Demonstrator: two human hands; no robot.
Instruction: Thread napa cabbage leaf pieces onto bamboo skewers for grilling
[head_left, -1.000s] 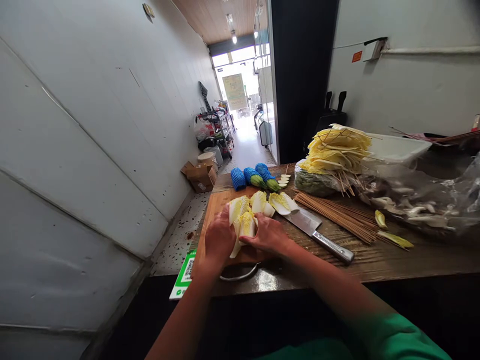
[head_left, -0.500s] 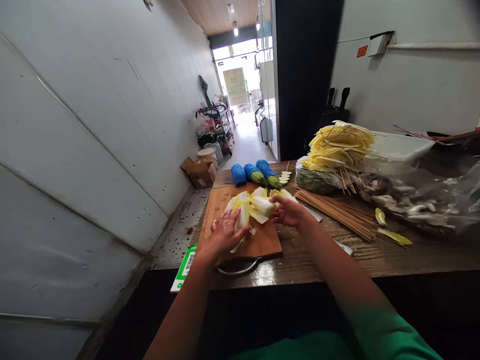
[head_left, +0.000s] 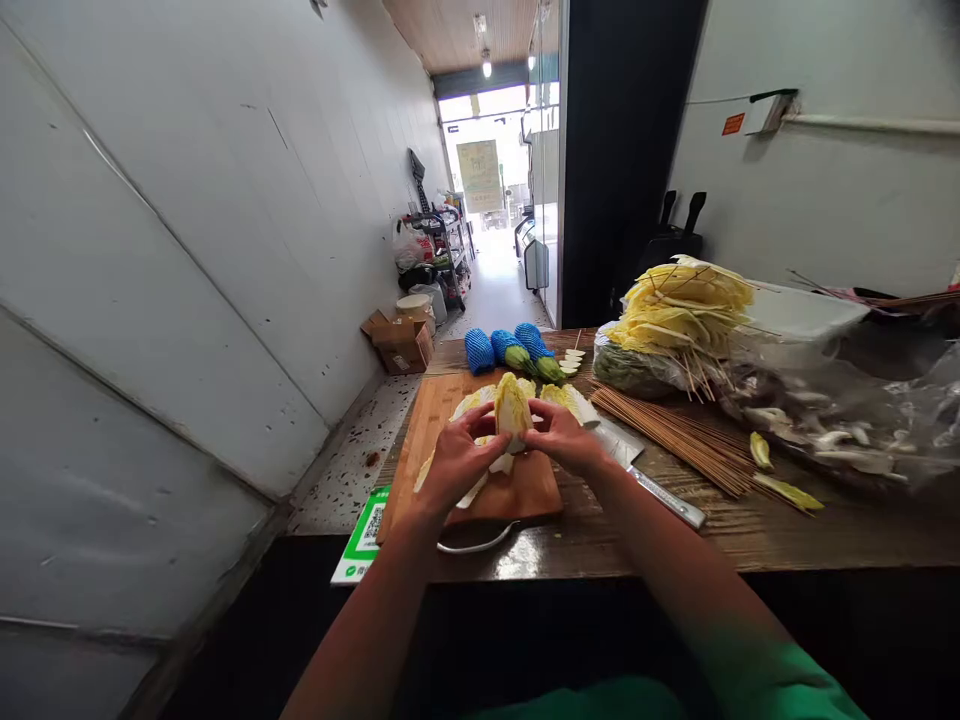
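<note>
Between my two hands stands a small pale-yellow piece of napa cabbage, held upright above the wooden cutting board. My left hand grips its left side, thumb toward me. From the right, my right hand closes on it, the two thumbs nearly meeting at its base. Loose cabbage leaves lie on the board behind and under my hands, partly hidden by them. Another cabbage piece rests just past my right hand. A cleaver lies right of the board, its blade partly covered by my right hand and forearm.
Zucchini in blue foam nets lie behind the board beside zucchini slices. To the right are bamboo skewers, a pile of skewered cabbage and a plastic bag of mushrooms. A green QR-code card sits at the front left.
Both hands have come together around the cabbage piece, which now stands upright instead of tilted sideways. The cleaver's handle shows more. The whole view has shifted slightly.
</note>
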